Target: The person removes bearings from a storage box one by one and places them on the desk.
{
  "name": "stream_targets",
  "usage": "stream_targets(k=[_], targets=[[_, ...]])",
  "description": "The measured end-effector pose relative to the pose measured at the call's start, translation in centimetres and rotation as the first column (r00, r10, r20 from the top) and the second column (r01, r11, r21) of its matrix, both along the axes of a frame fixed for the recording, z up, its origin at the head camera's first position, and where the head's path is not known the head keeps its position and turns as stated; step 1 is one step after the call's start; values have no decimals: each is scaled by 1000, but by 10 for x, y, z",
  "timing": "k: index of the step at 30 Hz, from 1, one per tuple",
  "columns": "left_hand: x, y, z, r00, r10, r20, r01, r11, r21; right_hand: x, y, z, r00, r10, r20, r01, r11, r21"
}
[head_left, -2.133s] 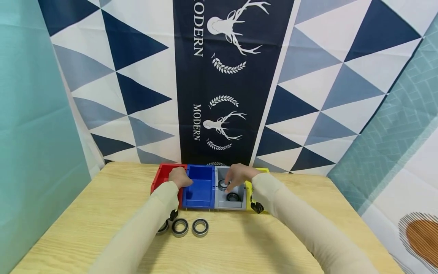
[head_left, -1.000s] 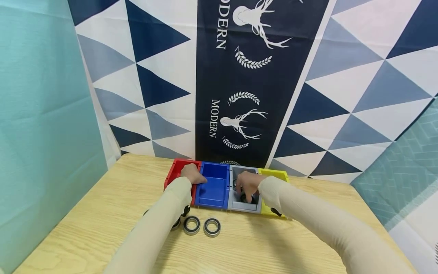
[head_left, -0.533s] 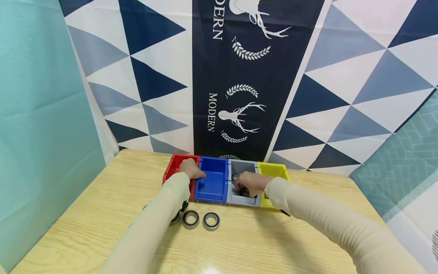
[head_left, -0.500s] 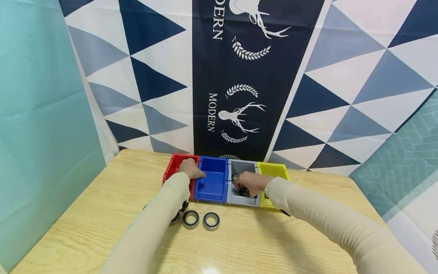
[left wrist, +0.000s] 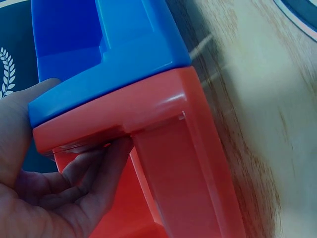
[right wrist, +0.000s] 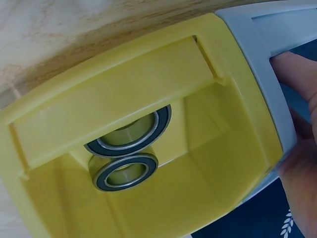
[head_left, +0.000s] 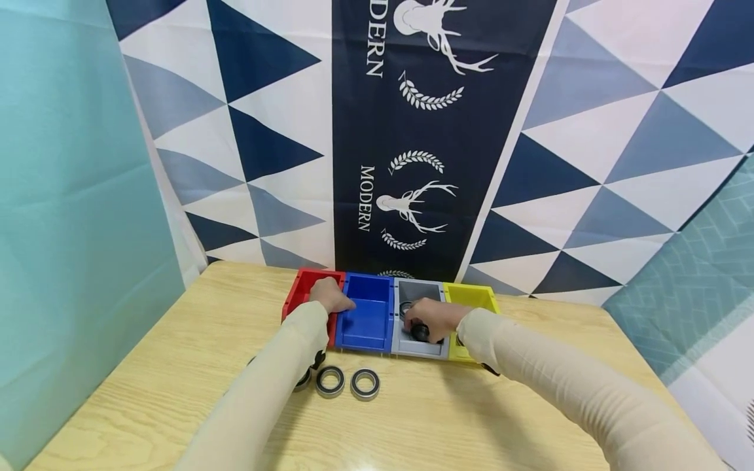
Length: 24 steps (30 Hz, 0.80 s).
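Right hand (head_left: 432, 318) down in grey bin (head_left: 417, 292), fingers curled round a black bearing (head_left: 419, 331), a second ring (head_left: 406, 306) lying just behind it. Left hand (head_left: 330, 296) clamped on the wall between red bin (head_left: 298, 292) and blue bin (head_left: 366, 318), thumb on the blue side, fingers hooked inside the red per left wrist view (left wrist: 94, 168). Yellow bin (right wrist: 148, 89) already carrying two bearings (right wrist: 126, 171) stacked edge to edge. Blue bin showing nothing inside.

Judged roughly midway: some bearings binned, three loose bearings (head_left: 365, 383) in a row on the wooden table (head_left: 147, 366) near the left forearm, one half hidden under the sleeve.

Bins packed side by side, back edge close to the patterned backdrop (head_left: 412, 131); open tabletop in front and to both sides, table edge well apart from the bearings.
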<state>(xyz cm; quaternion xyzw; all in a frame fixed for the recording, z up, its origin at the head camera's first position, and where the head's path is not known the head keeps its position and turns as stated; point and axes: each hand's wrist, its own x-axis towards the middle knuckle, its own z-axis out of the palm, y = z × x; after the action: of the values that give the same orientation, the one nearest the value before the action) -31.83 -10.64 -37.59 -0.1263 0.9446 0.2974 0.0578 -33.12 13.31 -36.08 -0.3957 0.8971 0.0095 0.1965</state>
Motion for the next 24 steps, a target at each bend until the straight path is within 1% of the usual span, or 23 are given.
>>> stream_targets(k=[4,8,11,15,20,24], targets=[[-2,1,-5,1000,-2,0,2,1000,-2,-1,-1,-2,1000,5,30,-5,1000,13],[-3,0,-6,1000,4,-10,-4,1000,8,-4,0,-4,999,34,34,-34,999,-3],[-5,-1,-6,1000,9,-11,-8,1000,11,-6,0,-3,999,33,27,-33,999,-3],[-7,-2,-7,1000,8,-2,-8,1000,8,-7,2,1,999,39,-2,-39,999,-32],[-7,-2,-7,1000,3,-4,-3,1000,7,-4,6,6,995,76,-56,-82,991,-110],[-6,-1,-7,1000,6,-7,-6,1000,11,1,8,8,996,58,-75,-69,987,-148]])
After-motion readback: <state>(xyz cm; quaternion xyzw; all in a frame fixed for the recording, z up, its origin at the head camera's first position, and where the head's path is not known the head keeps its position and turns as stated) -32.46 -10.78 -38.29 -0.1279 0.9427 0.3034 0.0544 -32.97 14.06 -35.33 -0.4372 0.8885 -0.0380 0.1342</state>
